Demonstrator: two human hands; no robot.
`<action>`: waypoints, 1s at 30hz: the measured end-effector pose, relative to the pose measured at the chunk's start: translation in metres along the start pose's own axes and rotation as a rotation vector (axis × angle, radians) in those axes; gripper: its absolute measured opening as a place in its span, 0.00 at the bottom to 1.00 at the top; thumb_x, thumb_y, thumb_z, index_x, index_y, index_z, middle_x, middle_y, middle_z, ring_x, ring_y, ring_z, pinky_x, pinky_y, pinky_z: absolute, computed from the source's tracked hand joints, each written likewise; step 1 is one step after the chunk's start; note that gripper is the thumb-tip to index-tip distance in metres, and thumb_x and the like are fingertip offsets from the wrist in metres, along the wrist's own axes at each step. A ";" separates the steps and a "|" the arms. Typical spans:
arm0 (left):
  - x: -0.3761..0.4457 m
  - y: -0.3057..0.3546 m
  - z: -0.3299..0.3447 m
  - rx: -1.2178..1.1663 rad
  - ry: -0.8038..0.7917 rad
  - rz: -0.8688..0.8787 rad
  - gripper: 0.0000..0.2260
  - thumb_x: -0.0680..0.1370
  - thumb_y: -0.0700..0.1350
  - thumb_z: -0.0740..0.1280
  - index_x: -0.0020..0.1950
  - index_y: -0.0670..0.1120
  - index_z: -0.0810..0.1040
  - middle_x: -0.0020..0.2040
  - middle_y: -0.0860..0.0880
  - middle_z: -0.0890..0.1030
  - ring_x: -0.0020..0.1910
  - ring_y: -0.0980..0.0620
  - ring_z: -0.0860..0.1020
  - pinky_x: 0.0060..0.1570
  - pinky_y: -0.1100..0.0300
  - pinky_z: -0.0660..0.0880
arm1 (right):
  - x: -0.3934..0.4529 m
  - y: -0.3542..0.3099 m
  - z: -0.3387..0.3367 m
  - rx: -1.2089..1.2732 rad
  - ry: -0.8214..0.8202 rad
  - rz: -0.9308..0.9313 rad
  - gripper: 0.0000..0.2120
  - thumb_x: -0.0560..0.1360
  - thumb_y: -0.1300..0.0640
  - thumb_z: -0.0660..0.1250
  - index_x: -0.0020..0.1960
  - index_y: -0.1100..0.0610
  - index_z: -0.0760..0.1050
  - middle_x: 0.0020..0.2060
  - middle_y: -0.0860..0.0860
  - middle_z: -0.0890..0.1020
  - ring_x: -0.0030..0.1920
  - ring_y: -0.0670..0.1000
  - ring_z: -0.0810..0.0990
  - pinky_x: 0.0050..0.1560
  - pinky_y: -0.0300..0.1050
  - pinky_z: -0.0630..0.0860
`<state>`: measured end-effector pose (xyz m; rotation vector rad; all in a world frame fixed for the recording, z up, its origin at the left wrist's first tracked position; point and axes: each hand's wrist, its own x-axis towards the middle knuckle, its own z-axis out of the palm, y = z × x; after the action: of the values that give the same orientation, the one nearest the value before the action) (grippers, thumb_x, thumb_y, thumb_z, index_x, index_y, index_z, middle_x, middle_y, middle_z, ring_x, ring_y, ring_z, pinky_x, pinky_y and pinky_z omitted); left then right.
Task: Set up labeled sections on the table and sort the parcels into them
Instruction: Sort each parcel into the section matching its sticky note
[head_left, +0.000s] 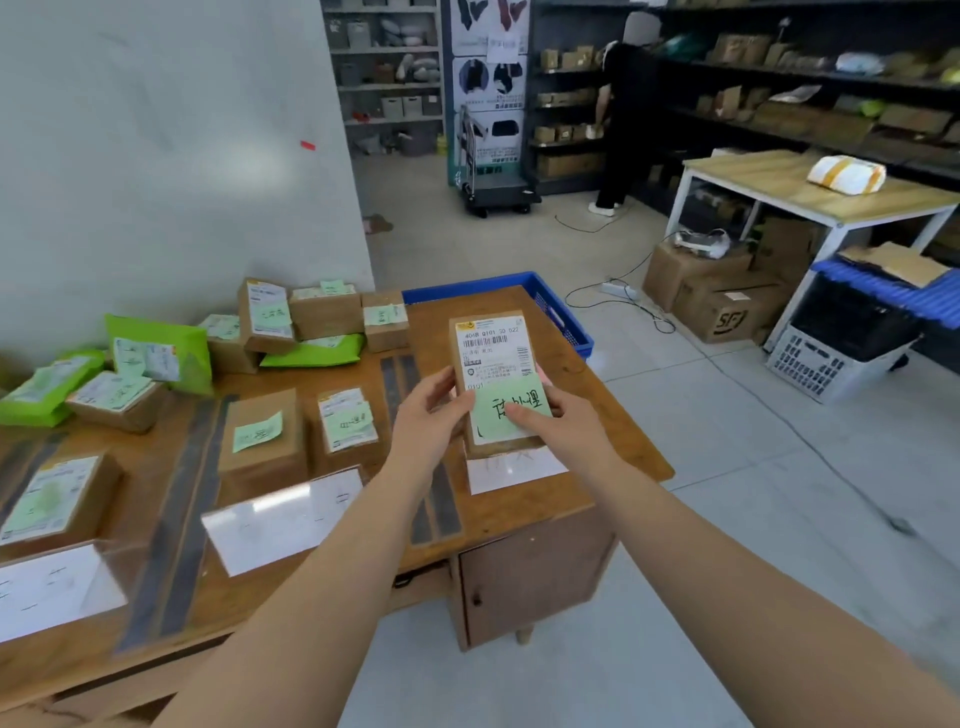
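Gripping a brown parcel (493, 379) from both sides: left hand (428, 415) curled on its left edge, right hand (558, 423) on the near right corner, thumb pressed on a green sticky note (511, 410) stuck to its top. Held above the right end of the wooden table (613, 415), over a white section label (514, 470) half hidden beneath it, writing there too faint to read. Note's handwriting legible as strokes only; shipping label above it partly covered by the note. Left of the hands, dark tape strips (415, 441) marking off sections. Further left, two boxed parcels (301, 441) with green notes behind another white label (283, 519), glare washing out its text. Near left, one more box (54, 499) and a label (52, 587), cut off by the frame edge. Far left against the wall, an unsorted heap of boxes and green mailers (234, 332). Beyond the table's far edge, a blue crate (561, 306), mostly hidden.
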<state>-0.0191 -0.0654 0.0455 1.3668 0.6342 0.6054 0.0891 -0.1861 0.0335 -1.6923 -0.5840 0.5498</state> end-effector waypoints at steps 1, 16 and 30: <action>0.004 -0.001 0.014 0.005 -0.013 -0.001 0.18 0.75 0.41 0.68 0.64 0.51 0.72 0.58 0.55 0.78 0.50 0.57 0.80 0.37 0.65 0.79 | 0.005 0.003 -0.013 -0.002 0.010 0.004 0.15 0.70 0.51 0.73 0.56 0.49 0.78 0.46 0.43 0.83 0.46 0.43 0.82 0.45 0.38 0.80; 0.138 -0.031 0.101 0.055 0.014 -0.084 0.19 0.76 0.41 0.67 0.66 0.50 0.72 0.59 0.52 0.78 0.50 0.57 0.78 0.40 0.63 0.78 | 0.148 0.034 -0.085 -0.048 0.015 0.096 0.12 0.71 0.50 0.71 0.54 0.43 0.76 0.45 0.41 0.82 0.45 0.41 0.81 0.41 0.34 0.79; 0.296 -0.075 0.035 0.143 0.325 -0.245 0.14 0.75 0.41 0.67 0.61 0.48 0.76 0.56 0.48 0.81 0.51 0.51 0.80 0.52 0.51 0.79 | 0.326 0.056 0.006 -0.322 -0.326 0.214 0.13 0.75 0.52 0.65 0.59 0.52 0.76 0.57 0.49 0.81 0.48 0.46 0.79 0.44 0.40 0.78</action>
<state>0.2128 0.1150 -0.0430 1.3067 1.1082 0.5962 0.3382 0.0196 -0.0376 -1.9991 -0.7605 0.9367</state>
